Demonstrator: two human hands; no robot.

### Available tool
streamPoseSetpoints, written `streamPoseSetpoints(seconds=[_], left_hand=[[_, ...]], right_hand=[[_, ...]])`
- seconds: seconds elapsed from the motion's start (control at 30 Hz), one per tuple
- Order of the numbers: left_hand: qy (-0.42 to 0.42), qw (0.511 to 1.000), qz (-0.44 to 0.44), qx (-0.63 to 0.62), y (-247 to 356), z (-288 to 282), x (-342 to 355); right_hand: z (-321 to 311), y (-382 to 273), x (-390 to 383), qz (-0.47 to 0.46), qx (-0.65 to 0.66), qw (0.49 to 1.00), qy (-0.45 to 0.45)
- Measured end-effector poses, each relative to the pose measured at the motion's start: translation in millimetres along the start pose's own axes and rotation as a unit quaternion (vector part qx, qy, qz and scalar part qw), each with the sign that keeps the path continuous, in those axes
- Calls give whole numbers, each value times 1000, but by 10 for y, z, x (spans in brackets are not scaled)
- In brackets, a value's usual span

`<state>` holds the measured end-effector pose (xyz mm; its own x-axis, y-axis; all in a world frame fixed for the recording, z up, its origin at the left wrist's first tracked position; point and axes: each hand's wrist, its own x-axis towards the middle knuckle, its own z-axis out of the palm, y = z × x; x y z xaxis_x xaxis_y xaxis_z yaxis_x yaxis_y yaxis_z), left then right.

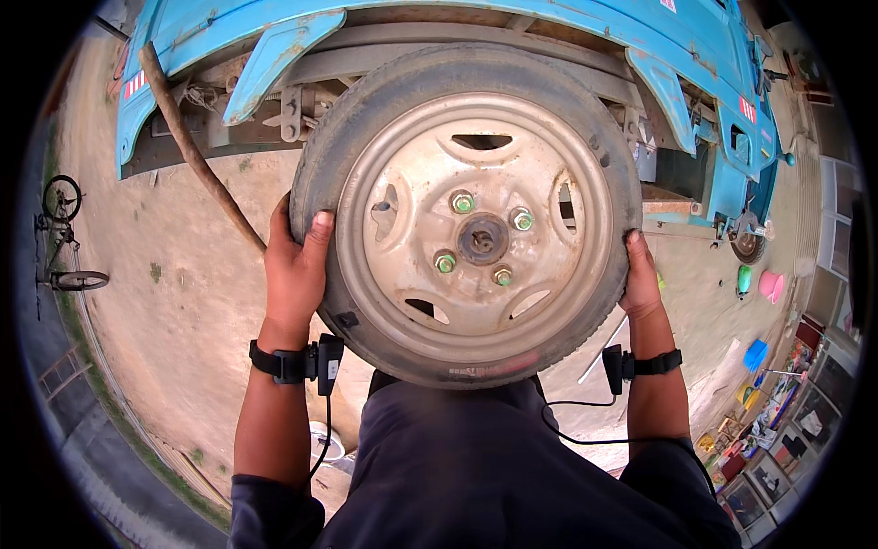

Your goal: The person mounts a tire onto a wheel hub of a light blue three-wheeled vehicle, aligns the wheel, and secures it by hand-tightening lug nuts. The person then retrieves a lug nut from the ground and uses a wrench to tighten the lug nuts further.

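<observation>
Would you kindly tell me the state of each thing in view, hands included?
Wheel: upright, held at both sides
Left hand: gripping the wheel's left side
Right hand: gripping the wheel's right side
Four nuts: in place; tightness cannot be told
Wrist straps: fastened
Blue vehicle: rust-marked
Wooden pole: slanting
Bicycle: standing

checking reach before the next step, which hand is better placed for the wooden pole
Probably the left hand: in this view the wooden pole ends beside it, while the right hand is across the wheel. Both hands are on the wheel, though.
</observation>
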<state>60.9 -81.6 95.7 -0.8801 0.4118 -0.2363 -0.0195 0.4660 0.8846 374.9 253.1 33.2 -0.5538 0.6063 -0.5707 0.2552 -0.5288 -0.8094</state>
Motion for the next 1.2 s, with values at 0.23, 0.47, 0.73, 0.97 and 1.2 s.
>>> streamPoseSetpoints(seconds=[0.23,0.47,0.73,0.97,1.2], left_hand=[[26,999,-19,-20,-112,17,-204],[79,995,-47,-39,-263,122,-539],[39,998,-42,-32,-167,32,-280],[51,998,-37,-26,-245,59,-395],[65,995,-55,-54,-165,85,-408]], right_hand=[[26,-157,168,-19,-60,998,1],[26,-412,451,-7,-74,997,-35],[171,-250,100,-43,-63,997,33],[168,-300,222,-28,-84,995,46],[197,-337,227,-27,-63,997,24]])
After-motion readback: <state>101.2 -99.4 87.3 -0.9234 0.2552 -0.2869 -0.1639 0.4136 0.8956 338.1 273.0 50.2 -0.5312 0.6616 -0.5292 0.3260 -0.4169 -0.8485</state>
